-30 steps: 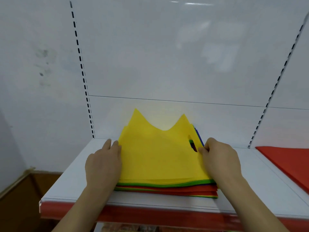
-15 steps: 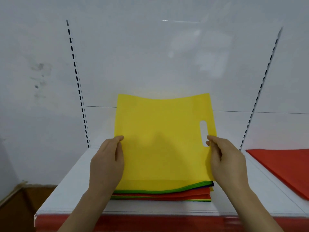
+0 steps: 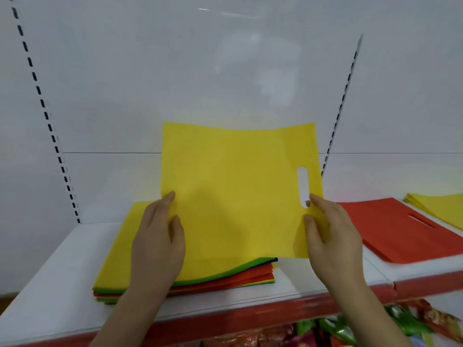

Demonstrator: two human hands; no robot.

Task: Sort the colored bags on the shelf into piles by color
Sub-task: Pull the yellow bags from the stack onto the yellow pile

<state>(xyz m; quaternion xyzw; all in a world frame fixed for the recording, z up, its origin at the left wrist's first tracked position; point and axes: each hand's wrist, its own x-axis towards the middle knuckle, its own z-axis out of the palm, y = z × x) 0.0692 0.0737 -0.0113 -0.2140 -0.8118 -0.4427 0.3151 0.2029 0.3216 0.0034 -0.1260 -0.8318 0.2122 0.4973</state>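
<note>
Since the frame half a second ago, the yellow bag (image 3: pixel 238 191) has come fully clear of the stack and shifted toward the right, so that another yellow sheet on top of the mixed pile (image 3: pixel 117 256) now shows beneath it, and a yellow pile (image 3: pixel 441 209) has come into view at the far right.

Nearest, below the red front edge of the shelf (image 3: pixel 288 284), lie glossy packets (image 3: pixel 350 329), too blurred to read any print on them.

On the shelf, the left hand (image 3: pixel 157 241) pinches the bag's left edge, thumb on the front face and the other fingers behind it. The right hand (image 3: pixel 330 236) pinches the right edge just below the oval handle cut-out, thumb on the front and the index fingertip at the slot's lower end. Both hands are closed on the bag, which hangs upright and slightly bowed between them, its lower edge above the mixed pile of yellow, green, blue and red layers.

To the right, a red pile (image 3: pixel 390 229) with a handle slit lies flat on the neighbouring shelf, the yellow pile just beyond it.

Behind stands the white back panel (image 3: pixel 225 71) with two slotted uprights. No writing or brand can be read anywhere.
</note>
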